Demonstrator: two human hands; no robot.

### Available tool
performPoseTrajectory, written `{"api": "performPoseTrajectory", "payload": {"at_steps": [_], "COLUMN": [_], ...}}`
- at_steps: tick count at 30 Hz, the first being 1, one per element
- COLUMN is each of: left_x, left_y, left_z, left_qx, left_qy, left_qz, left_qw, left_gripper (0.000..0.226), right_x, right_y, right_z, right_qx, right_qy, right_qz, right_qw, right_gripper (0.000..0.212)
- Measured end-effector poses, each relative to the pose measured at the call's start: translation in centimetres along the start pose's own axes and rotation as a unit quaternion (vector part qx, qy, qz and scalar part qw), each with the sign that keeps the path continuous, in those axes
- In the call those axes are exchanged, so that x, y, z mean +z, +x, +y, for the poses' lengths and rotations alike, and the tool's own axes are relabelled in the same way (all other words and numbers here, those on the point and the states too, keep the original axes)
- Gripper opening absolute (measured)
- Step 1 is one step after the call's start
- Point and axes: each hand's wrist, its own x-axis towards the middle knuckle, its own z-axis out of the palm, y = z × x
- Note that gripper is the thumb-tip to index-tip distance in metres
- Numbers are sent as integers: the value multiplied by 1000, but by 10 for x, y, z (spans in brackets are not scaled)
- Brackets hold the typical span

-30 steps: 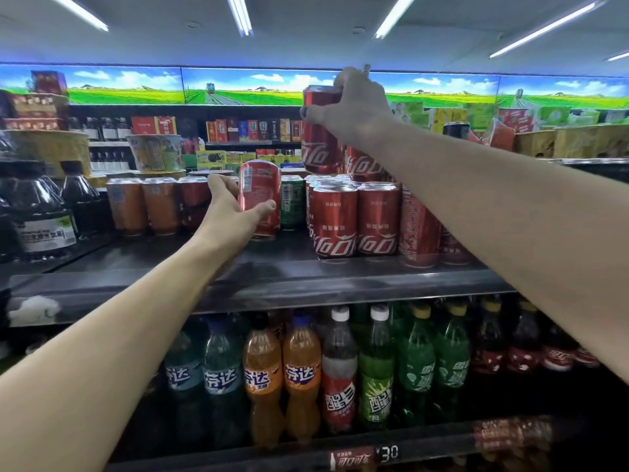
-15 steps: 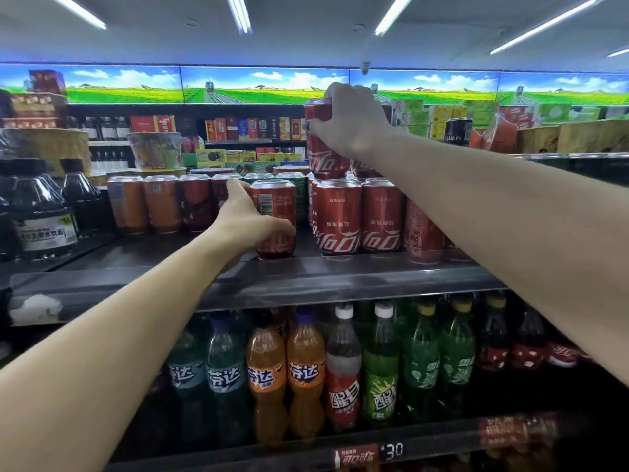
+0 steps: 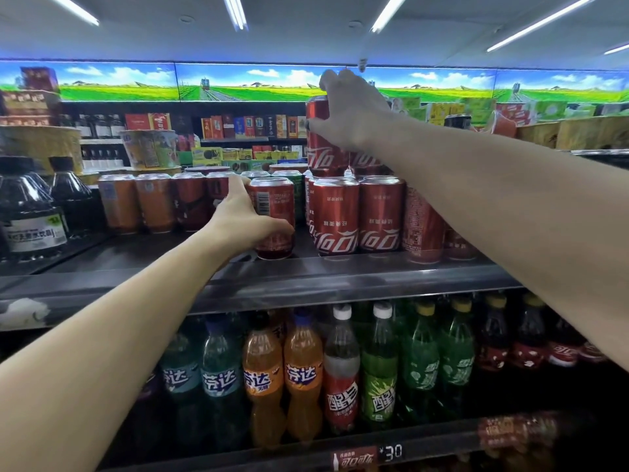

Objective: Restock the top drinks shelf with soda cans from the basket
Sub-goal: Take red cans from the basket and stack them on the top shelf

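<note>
Two upright cola cans are sitting in my grips: my left hand (image 3: 245,219) is wrapping one (image 3: 274,218) standing on the top shelf (image 3: 340,277), left of the front row; my right hand (image 3: 354,114), farther back, is clasping a second-tier can (image 3: 323,144) above.

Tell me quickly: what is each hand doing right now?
Left hand: grips a red can standing on the top shelf.
Right hand: grips an upper-tier cola can.
</note>
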Motion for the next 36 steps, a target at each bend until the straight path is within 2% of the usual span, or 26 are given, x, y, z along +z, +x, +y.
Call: {"api": "performPoseTrajectory", "payload": {"at_steps": [5, 10, 18, 30, 36], "left_x": [5, 7, 7, 6, 5], "left_y": [-1, 0, -2, -5, -4], "left_z": [-6, -5, -5, -2, -3], "left_qx": [3, 2, -4, -3, -2], "left_qy": [5, 7, 6, 11, 13], "left_qz": [17, 23, 27, 21, 14], "left_qw": [1000, 1000, 1000, 1000, 1000], "left_gripper": [77, 76, 77, 78, 80], "right_x": [7, 7, 6, 12, 10], "right_y": [-2, -3, -1, -7, -8], "right_z": [2, 2, 0, 0, 2], "right_qx": [-6, -10, -25, -16, -6], "right_qy": [-8, -3, 18, 32, 19], "right_qz": [18, 12, -5, 1, 1], "right_qw": [1000, 1000, 1000, 999, 1000], "right_gripper": [56, 59, 48, 63, 58]}}
